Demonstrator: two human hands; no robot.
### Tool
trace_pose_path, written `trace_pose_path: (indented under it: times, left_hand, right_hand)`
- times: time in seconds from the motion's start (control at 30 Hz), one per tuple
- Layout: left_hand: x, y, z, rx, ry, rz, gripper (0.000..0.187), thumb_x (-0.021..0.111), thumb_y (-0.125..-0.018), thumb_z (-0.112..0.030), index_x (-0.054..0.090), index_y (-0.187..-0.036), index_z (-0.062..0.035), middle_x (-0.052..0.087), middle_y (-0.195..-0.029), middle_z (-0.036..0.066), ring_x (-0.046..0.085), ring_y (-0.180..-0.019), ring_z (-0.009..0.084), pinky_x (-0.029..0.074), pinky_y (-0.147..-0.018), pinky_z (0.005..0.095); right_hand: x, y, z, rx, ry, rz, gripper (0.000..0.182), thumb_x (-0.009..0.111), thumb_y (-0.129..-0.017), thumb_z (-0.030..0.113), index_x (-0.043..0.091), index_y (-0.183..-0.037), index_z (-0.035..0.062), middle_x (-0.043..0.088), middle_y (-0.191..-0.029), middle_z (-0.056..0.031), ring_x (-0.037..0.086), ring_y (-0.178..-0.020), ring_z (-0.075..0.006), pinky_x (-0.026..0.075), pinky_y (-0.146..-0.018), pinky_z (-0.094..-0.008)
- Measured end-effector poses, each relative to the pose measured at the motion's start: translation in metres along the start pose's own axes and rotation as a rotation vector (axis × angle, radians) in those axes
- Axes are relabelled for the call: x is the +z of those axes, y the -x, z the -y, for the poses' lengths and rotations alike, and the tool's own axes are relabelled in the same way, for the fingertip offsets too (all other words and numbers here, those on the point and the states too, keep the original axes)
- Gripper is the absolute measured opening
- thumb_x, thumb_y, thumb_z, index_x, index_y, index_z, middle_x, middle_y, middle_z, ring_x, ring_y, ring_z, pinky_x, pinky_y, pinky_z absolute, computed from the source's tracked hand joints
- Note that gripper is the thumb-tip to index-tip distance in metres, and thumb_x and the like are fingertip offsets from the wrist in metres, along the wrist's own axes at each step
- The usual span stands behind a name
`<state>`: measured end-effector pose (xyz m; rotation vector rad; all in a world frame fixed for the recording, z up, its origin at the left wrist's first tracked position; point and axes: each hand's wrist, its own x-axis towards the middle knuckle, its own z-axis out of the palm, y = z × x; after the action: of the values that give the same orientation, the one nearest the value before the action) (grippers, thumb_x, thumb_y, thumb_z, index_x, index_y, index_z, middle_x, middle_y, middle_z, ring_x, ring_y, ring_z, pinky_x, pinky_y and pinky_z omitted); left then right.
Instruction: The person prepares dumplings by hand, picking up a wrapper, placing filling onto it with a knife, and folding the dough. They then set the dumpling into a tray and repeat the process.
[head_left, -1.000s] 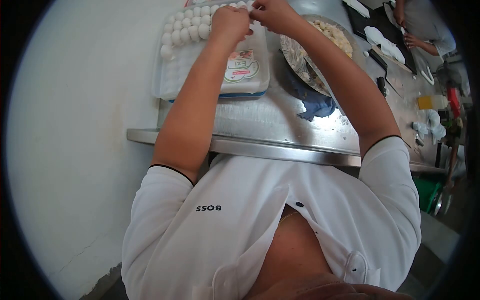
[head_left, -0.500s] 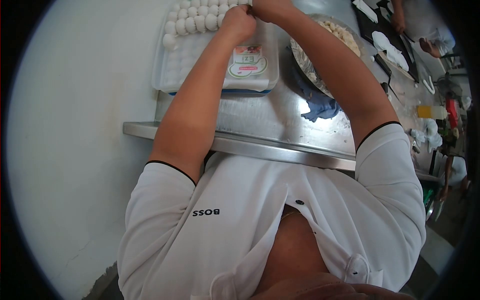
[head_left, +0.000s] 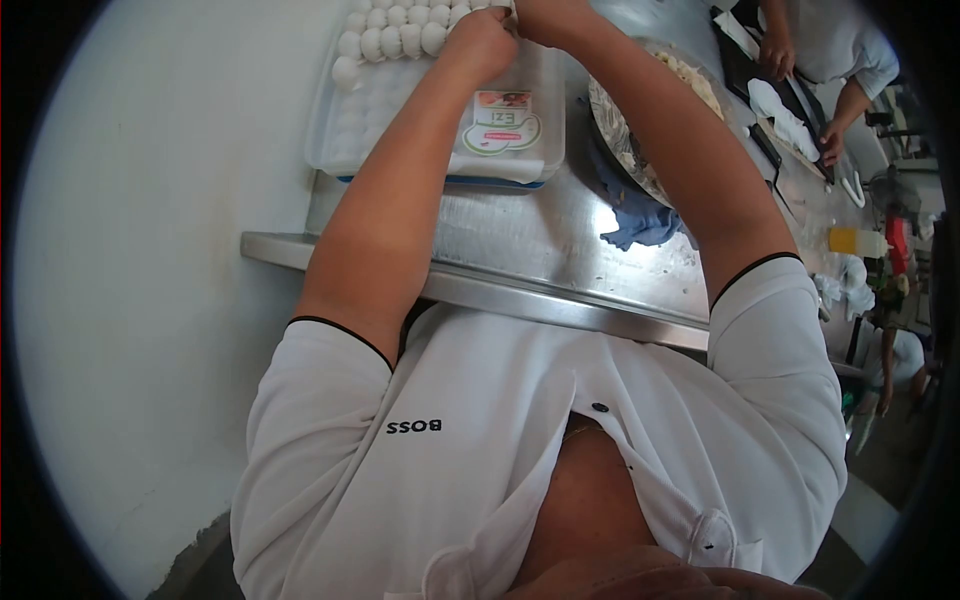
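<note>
At the top edge, my left hand (head_left: 482,45) is closed, its fingertips pinched beside the rows of round white pieces (head_left: 410,40). Touching or almost touching it, my right hand (head_left: 548,20) has its fingers curled together, partly cut off by the frame. Whatever lies between the fingertips is too small to make out. Both hands are over a translucent plastic tray (head_left: 555,150) with a printed label (head_left: 502,122). One white piece (head_left: 345,72) sits at the near left end of the rows. Right of the tray, a foil-lined round pan (head_left: 618,130) holds pale lumps (head_left: 690,82), partly behind my right forearm.
The steel table (head_left: 480,225) has a raised front edge (head_left: 560,312). A blue cloth (head_left: 642,222) lies under the pan. Farther right are a black-handled knife (head_left: 765,145), white cloths (head_left: 782,115) and a yellow bottle (head_left: 856,241). A co-worker's hands (head_left: 777,52) are at a dark board; another person stands beyond.
The co-worker at the upper right has come further into view, with both hands at the board. My hands stay pinched close together, and the view has shifted slightly.
</note>
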<state>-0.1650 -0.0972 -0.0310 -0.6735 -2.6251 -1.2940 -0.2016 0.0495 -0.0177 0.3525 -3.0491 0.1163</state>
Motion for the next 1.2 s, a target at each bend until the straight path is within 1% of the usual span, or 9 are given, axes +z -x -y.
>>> trace_pose_path:
  times: [0.3,0.37,0.5,0.6,0.67,0.77,0.83,0.9,1.2]
  left_hand:
    - [0.004,-0.007,0.013,-0.035,-0.04,0.018,0.027,0.054,-0.085,-0.016,0.065,-0.102,0.0026,0.067,-0.092,0.027,0.065,-0.09,0.0406,0.051,-0.078,0.046]
    - [0.01,-0.022,0.036,0.014,-0.353,0.136,0.035,0.053,-0.082,-0.011,0.066,-0.114,-0.0037,0.067,-0.103,0.024,0.065,-0.098,0.0371,0.051,-0.086,0.0408]
    - [-0.006,-0.007,-0.009,-0.051,-0.273,0.172,0.036,0.054,-0.08,-0.01,0.066,-0.113,-0.0028,0.067,-0.103,0.023,0.064,-0.101,0.0374,0.05,-0.087,0.0409]
    - [-0.011,-0.01,0.004,0.025,-0.262,0.048,0.035,0.055,-0.079,-0.01,0.066,-0.111,-0.002,0.069,-0.099,0.022,0.068,-0.09,0.034,0.052,-0.081,0.0399]
    - [-0.028,-0.014,-0.003,-0.268,0.009,0.115,0.032,0.057,-0.082,-0.012,0.066,-0.111,-0.0014,0.071,-0.092,0.017,0.069,-0.073,0.0255,0.055,-0.07,0.036]
    - [-0.043,-0.015,-0.008,-0.318,0.274,-0.06,0.027,0.055,-0.085,-0.016,0.066,-0.101,0.0028,0.069,-0.084,0.023,0.067,-0.083,0.0357,0.053,-0.075,0.0449]
    - [-0.053,-0.015,-0.019,-0.37,0.243,0.037,0.03,0.053,-0.091,-0.017,0.063,-0.11,0.0032,0.068,-0.093,0.021,0.066,-0.088,0.0302,0.053,-0.08,0.0411]
    - [-0.048,-0.017,-0.016,-0.365,0.25,-0.06,0.031,0.058,-0.086,-0.018,0.067,-0.11,0.0003,0.07,-0.085,0.011,0.065,-0.061,0.0166,0.054,-0.061,0.0307]
    - [-0.032,-0.011,-0.024,-0.18,0.164,0.006,0.033,0.059,-0.089,-0.024,0.068,-0.102,0.0051,0.069,-0.082,0.01,0.064,-0.061,0.0154,0.054,-0.057,0.0286]
  right_hand:
    - [0.018,0.001,0.012,0.001,-0.076,-0.159,0.019,0.065,-0.074,0.019,0.071,-0.075,0.0008,0.067,-0.079,-0.0232,0.066,-0.078,-0.0398,0.052,-0.07,-0.0457]
    - [0.025,0.002,0.015,0.054,-0.173,-0.219,0.019,0.064,-0.074,0.017,0.071,-0.076,-0.0005,0.067,-0.081,-0.0236,0.066,-0.078,-0.0396,0.052,-0.072,-0.0455]
    - [-0.005,0.017,0.012,-0.048,0.004,-0.11,0.019,0.063,-0.076,0.015,0.071,-0.08,-0.0016,0.068,-0.084,-0.0243,0.067,-0.081,-0.0384,0.052,-0.073,-0.0459]
    - [-0.037,0.042,0.02,0.129,-0.061,-0.097,0.018,0.061,-0.078,0.013,0.071,-0.082,-0.0015,0.068,-0.086,-0.024,0.067,-0.083,-0.0371,0.053,-0.074,-0.0462]
    - [-0.069,0.079,0.028,0.136,-0.162,-0.019,0.022,0.061,-0.08,0.016,0.07,-0.088,-0.0026,0.068,-0.088,-0.0241,0.068,-0.087,-0.0354,0.053,-0.076,-0.0449]
    - [-0.063,0.123,0.058,-0.068,-0.23,0.23,0.043,0.057,-0.091,0.041,0.07,-0.094,0.0003,0.07,-0.089,-0.0181,0.067,-0.085,-0.0358,0.051,-0.079,-0.0454]
    - [-0.068,0.156,0.088,-0.071,-0.176,0.363,0.051,0.051,-0.093,0.048,0.072,-0.095,0.0017,0.069,-0.093,-0.0194,0.066,-0.089,-0.0378,0.051,-0.082,-0.0468]
    - [-0.071,0.164,0.095,-0.094,-0.082,0.426,0.044,0.052,-0.094,0.043,0.072,-0.099,0.0046,0.069,-0.102,-0.0166,0.066,-0.098,-0.0343,0.052,-0.083,-0.0448]
    - [-0.041,0.172,0.088,-0.106,-0.434,0.337,0.032,0.049,-0.094,0.027,0.063,-0.098,-0.0015,0.066,-0.092,-0.0251,0.064,-0.088,-0.0425,0.049,-0.081,-0.0499]
